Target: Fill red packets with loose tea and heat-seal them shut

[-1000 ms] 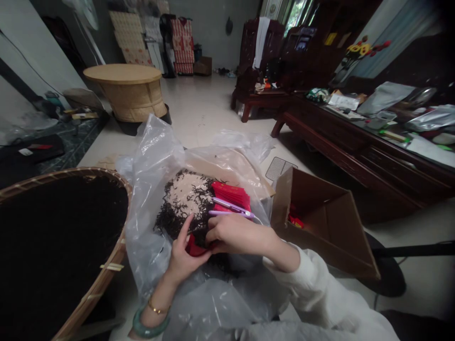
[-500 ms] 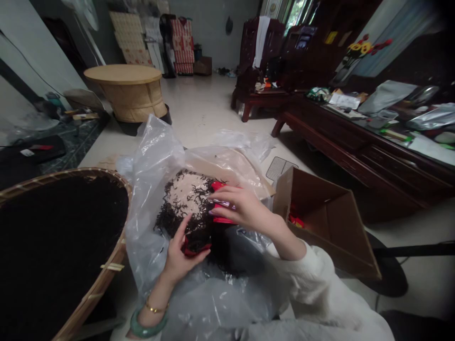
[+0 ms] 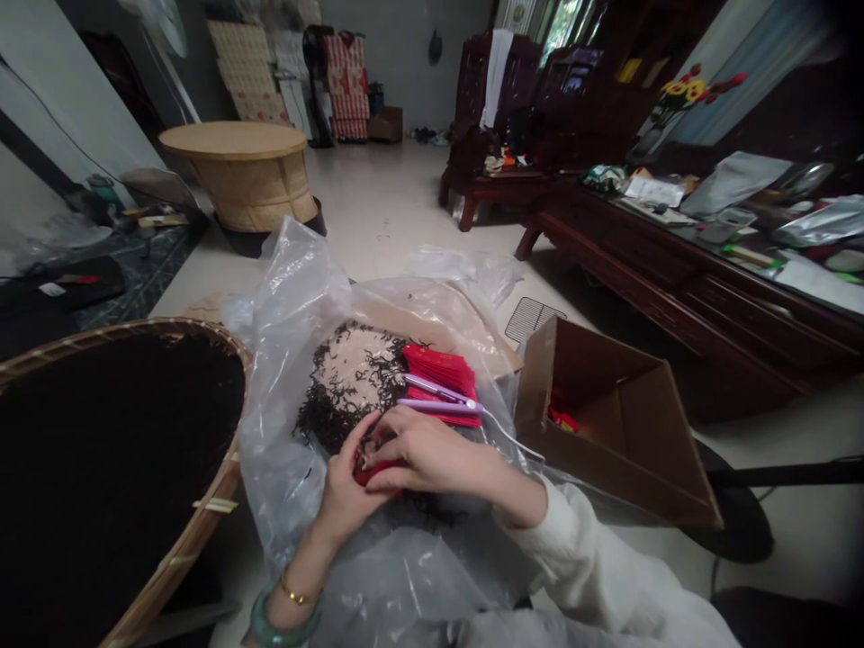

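Soft daylight enters from the tall window (image 3: 560, 27) at the far end, leaving the pale glossy tiled floor (image 3: 378, 198) bright and the dark carved wooden furniture (image 3: 607, 243) murky. Wide-angle distortion bends and darkens the corners, and the crinkled clear plastic sheet (image 3: 297, 279) shows mild glare.

This is a living room in a home, used as a place for handling tea. Dark carved wooden chairs (image 3: 499, 99) stand at the top centre of the frame, and a long dark wooden table (image 3: 681, 279) cluttered with papers and bags runs down the right side. Artificial flowers (image 3: 688, 90) sit at upper right. A round bamboo table (image 3: 243, 175) stands at upper left on the pale tiled floor (image 3: 384, 198), with stacked printed cartons (image 3: 347, 85) against the far wall.
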A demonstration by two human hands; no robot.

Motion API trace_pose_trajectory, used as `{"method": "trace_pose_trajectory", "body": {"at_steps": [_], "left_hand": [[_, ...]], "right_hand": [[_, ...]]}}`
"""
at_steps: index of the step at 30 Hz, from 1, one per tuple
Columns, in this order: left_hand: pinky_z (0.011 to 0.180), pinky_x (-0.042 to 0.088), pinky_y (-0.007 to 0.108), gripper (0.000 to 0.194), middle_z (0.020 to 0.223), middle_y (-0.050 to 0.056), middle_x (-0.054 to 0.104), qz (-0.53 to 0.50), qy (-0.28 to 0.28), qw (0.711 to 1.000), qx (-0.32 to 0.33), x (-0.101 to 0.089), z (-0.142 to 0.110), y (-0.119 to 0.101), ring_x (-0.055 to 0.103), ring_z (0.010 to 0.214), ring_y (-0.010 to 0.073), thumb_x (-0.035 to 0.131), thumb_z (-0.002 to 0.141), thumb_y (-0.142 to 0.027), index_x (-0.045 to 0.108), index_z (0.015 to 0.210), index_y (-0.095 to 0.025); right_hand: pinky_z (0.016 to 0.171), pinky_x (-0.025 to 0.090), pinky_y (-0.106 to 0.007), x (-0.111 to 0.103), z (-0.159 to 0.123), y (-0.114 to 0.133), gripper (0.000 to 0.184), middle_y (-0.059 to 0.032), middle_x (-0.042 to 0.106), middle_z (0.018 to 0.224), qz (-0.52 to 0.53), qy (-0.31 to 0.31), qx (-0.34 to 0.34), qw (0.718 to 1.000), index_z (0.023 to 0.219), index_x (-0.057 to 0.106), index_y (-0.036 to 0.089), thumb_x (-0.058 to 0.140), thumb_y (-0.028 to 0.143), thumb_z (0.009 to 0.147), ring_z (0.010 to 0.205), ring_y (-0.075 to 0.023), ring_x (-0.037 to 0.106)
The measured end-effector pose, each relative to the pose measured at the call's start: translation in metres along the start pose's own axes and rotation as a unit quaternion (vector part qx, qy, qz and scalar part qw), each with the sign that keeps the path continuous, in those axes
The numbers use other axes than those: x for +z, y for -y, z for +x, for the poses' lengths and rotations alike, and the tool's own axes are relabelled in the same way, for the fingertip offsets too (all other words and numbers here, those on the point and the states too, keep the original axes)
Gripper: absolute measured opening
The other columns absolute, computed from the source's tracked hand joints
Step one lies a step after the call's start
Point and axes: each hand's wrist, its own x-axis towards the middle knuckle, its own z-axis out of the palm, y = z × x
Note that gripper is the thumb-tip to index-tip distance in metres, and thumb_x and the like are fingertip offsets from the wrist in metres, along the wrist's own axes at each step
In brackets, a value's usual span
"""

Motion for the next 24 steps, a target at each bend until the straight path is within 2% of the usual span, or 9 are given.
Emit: {"method": "trace_pose_trajectory", "body": {"at_steps": [4, 7, 10, 13, 15, 19, 22, 24], "left_hand": [[0.081, 0.060, 0.033, 0.088, 0.108, 0.009, 0.075, -0.024, 0.003, 0.999, -0.031, 0.002, 0.001, -0.007, 0.072, 0.093, 0.0263, 0.082, 0.053, -0.021, 0.052, 0.136, -0.017], [0.080, 0.060, 0.033, 0.077, 0.111, 0.011, 0.074, -0.084, 0.025, 0.994, -0.061, -0.001, 0.004, -0.010, 0.072, 0.093, 0.0265, 0.080, 0.057, -0.029, 0.058, 0.130, -0.015], [0.072, 0.060, 0.033, 0.061, 0.099, 0.013, 0.077, -0.145, 0.036, 0.982, -0.112, -0.005, 0.007, -0.008, 0.073, 0.085, 0.0262, 0.078, 0.062, -0.043, 0.068, 0.114, -0.013], [0.069, 0.060, 0.032, 0.047, 0.084, 0.011, 0.078, -0.143, -0.005, 0.980, -0.141, -0.007, 0.009, -0.004, 0.073, 0.075, 0.0247, 0.080, 0.059, -0.047, 0.075, 0.091, -0.013], [0.067, 0.059, 0.031, 0.042, 0.080, 0.010, 0.078, -0.130, -0.022, 0.981, -0.142, -0.006, 0.009, -0.002, 0.071, 0.071, 0.0229, 0.079, 0.060, -0.048, 0.077, 0.083, -0.013], [0.065, 0.058, 0.029, 0.037, 0.075, 0.008, 0.077, -0.106, -0.046, 0.986, -0.122, -0.003, 0.009, -0.006, 0.069, 0.067, 0.0209, 0.075, 0.066, -0.049, 0.078, 0.078, -0.014], [0.061, 0.057, 0.028, 0.034, 0.072, 0.006, 0.077, -0.076, -0.054, 0.989, -0.112, -0.002, 0.008, -0.012, 0.068, 0.064, 0.0201, 0.075, 0.065, -0.048, 0.077, 0.074, -0.015], [0.059, 0.056, 0.026, 0.033, 0.070, 0.005, 0.076, -0.067, -0.063, 0.990, -0.105, -0.001, 0.008, -0.016, 0.067, 0.061, 0.0190, 0.074, 0.065, -0.048, 0.076, 0.072, -0.016]], "right_hand": [[0.075, 0.043, -0.029, -0.003, -0.002, 0.000, 0.029, -0.0103, 0.064, 0.095, -0.049, 0.010, -0.005, 0.999, 0.100, 0.076, 0.017, 0.056, 0.037, 0.094, 0.087, -0.0192, 0.055], [0.073, 0.044, -0.028, -0.003, -0.005, -0.004, 0.028, -0.0104, 0.065, 0.095, -0.029, -0.017, 0.001, 0.999, 0.097, 0.075, 0.014, 0.054, 0.032, 0.096, 0.084, -0.0181, 0.056], [0.071, 0.046, -0.026, 0.000, -0.008, -0.011, 0.024, -0.0100, 0.065, 0.092, 0.024, -0.040, 0.013, 0.999, 0.095, 0.074, 0.012, 0.057, 0.029, 0.094, 0.081, -0.0163, 0.058], [0.068, 0.046, -0.024, 0.003, -0.010, -0.017, 0.021, -0.0076, 0.065, 0.087, 0.081, -0.065, 0.038, 0.994, 0.087, 0.074, 0.012, 0.060, 0.028, 0.093, 0.075, -0.0140, 0.059], [0.067, 0.047, -0.024, 0.007, -0.011, -0.018, 0.019, -0.0060, 0.066, 0.084, 0.118, -0.092, 0.055, 0.987, 0.086, 0.074, 0.014, 0.062, 0.027, 0.092, 0.073, -0.0134, 0.060], [0.073, 0.049, -0.026, 0.019, -0.011, -0.020, 0.009, -0.0041, 0.070, 0.085, 0.190, -0.183, 0.084, 0.961, 0.091, 0.073, 0.016, 0.070, 0.022, 0.084, 0.080, -0.0150, 0.063], [0.067, 0.049, -0.025, 0.029, -0.012, -0.024, 0.030, -0.0024, 0.070, 0.087, 0.233, -0.244, 0.161, 0.927, 0.105, 0.070, 0.018, 0.076, 0.023, 0.076, 0.075, -0.0143, 0.062], [0.060, 0.046, -0.024, 0.034, -0.013, -0.028, 0.034, -0.0004, 0.067, 0.079, 0.263, -0.251, 0.206, 0.908, 0.102, 0.070, 0.018, 0.079, 0.028, 0.072, 0.066, -0.0129, 0.058]]}}
